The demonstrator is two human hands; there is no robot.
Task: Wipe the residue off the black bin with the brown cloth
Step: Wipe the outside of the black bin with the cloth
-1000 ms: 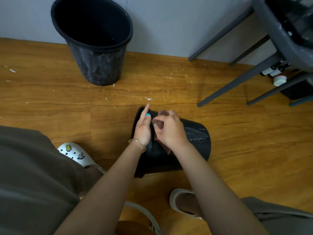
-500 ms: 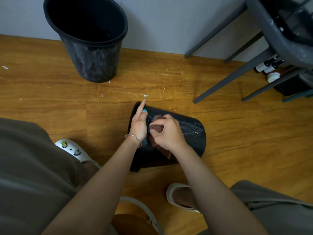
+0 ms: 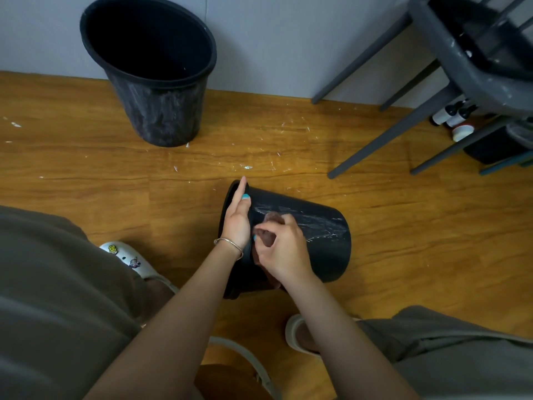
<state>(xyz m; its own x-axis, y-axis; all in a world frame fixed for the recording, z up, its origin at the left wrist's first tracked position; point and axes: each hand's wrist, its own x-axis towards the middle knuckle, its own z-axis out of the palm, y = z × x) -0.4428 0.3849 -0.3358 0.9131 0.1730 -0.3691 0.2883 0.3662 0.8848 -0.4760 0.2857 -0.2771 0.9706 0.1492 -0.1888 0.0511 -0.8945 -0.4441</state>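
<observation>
Gripping the brown cloth [image 3: 271,226], the right hand [image 3: 284,249] presses it on the black bin [image 3: 323,249].

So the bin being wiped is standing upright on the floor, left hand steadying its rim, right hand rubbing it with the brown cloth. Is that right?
Not quite. In the head view the black bin lies on its side on the floor, not upright. The rest holds: the left hand steadies its rim and the right hand rubs it with the brown cloth.
</observation>
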